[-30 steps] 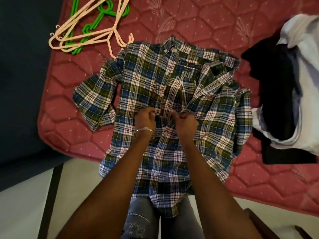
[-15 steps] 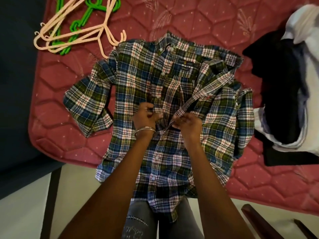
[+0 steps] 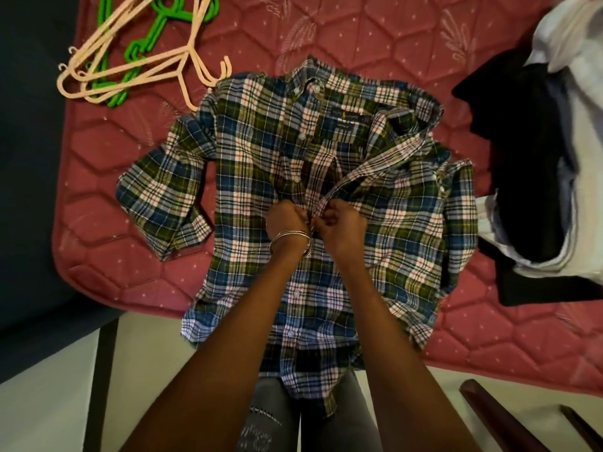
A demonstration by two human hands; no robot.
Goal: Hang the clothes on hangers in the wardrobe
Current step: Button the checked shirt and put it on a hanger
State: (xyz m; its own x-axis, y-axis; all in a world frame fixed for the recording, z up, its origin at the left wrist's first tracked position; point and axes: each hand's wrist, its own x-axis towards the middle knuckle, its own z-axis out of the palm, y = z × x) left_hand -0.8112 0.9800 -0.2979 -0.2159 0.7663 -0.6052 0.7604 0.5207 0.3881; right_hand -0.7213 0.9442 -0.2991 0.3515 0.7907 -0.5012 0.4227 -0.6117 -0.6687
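Observation:
A plaid shirt [image 3: 248, 177] in blue, green and white lies face up on the red quilted mattress [image 3: 375, 31], its hem hanging over the near edge. My left hand [image 3: 285, 218], with bangles on the wrist, and my right hand [image 3: 341, 225] meet at the middle of the shirt's front. Each pinches an edge of the button placket there. Above my hands the shirt front lies open; below them it is buttoned. A bunch of peach and green hangers [image 3: 143, 57] lies at the mattress's far left corner.
A pile of black and white clothes [image 3: 535, 171] lies on the mattress at the right. A dark floor area [image 3: 29, 164] borders the mattress on the left. Dark wooden furniture legs [image 3: 496, 419] stand at the lower right on the pale floor.
My hands have stayed at the middle of the placket and come close together, the right hand now pinching the fabric edge tighter. The view has shifted slightly.

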